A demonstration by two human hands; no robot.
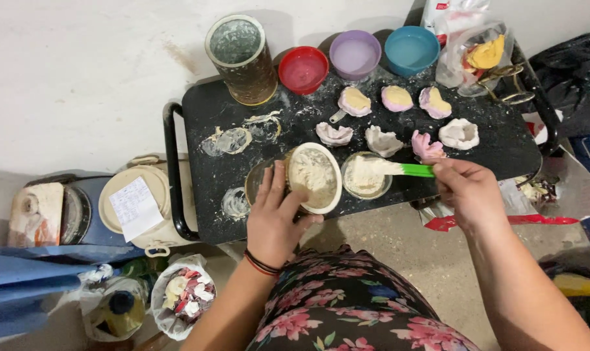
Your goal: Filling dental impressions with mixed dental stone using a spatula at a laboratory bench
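**Powder bowl tilted, green spatula loaded over the small dish**

Head view: the left hand (276, 218) wraps its fingers around a white bowl (315, 177) of pale powder, gripping it by the near rim and holding it tilted on the black tray table (200, 162). The right hand (467, 192) is closed around the green handle of a spatula (399, 169), whose blade, caked in white paste, lies across a small round dish (365, 177) just to the right of the bowl. The dish holds the same pale mix.

Beyond the hands, several small flower-shaped moulds (382, 141) in white and pink lie on the dusty tray, three of them filled with yellowish material. Along the far edge stand a tall cylindrical tin (241, 60), a red bowl (303, 69), a purple bowl (354, 54) and a blue bowl (411, 49). On the floor to the left sits a cream lidded bucket (139, 205) with a paper slip on top.
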